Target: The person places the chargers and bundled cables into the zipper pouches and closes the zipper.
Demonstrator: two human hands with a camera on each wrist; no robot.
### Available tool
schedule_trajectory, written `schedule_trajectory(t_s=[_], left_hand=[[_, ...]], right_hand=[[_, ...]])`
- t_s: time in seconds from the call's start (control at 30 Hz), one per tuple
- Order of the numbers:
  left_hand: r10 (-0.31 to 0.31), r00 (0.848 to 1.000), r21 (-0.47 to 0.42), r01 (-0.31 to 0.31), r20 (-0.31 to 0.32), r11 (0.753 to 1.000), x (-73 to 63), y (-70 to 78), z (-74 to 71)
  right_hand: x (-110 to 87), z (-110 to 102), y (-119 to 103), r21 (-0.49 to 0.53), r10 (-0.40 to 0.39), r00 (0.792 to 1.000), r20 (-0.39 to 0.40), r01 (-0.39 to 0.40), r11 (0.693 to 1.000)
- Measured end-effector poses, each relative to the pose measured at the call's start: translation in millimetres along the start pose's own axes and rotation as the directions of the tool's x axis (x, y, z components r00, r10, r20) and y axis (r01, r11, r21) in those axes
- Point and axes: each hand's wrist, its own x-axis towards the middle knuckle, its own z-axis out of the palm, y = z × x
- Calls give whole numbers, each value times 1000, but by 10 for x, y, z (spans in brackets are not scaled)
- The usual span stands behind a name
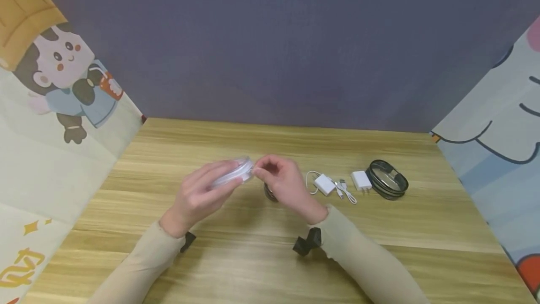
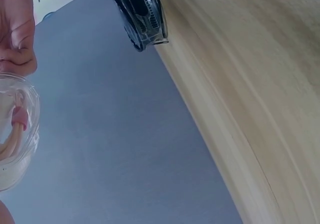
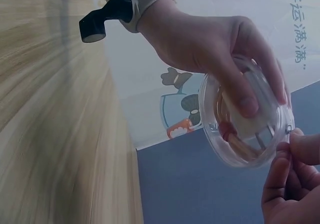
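Carefully: our left hand [image 1: 203, 192] curls fingers [image 3: 272, 77] round clear case [image 1: 243, 169] over table [image 1: 249, 257]; our right hand [image 1: 288, 184] pinches it at case's three o'clock. Best we hold case steady, pull gently, mind cable [image 2: 15, 136] inside.

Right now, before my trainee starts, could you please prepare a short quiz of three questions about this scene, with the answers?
1. Which hand grips the clear case across its faces?
2. True or false: the right hand lies open and touches nothing.
3. Complete: in the head view, the ____ lies just left of the black-rimmed case.

Key:
1. The left hand.
2. False; it pinches at the clear case's edge.
3. White charger.
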Motion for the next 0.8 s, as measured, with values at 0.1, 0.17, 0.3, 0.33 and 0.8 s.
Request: schedule_trajectory(t_s=[0.1, 0.17, 0.3, 0.33, 0.8], left_hand=[[9, 1000, -4, -9, -18, 1000, 17, 0, -10], [17, 999, -4, -17, -30, 1000, 26, 0, -12], [29, 998, -6, -29, -50, 1000, 37, 2, -14], [32, 998, -9, -32, -56, 999, 41, 1, -15], [99, 989, -50, -105, -110, 993, 107, 17, -21]], right_hand=[[4, -26, -3, -10, 12, 1000, 2, -12, 1000], [9, -39, 0, -10, 22, 1000, 0, -22, 1000], [16, -52, 2, 0, 28, 1000, -4, -28, 1000], [18, -54, -2, 2, 26, 1000, 0, -26, 1000], [44, -97, 52, 18, 65, 998, 10, -65, 998]])
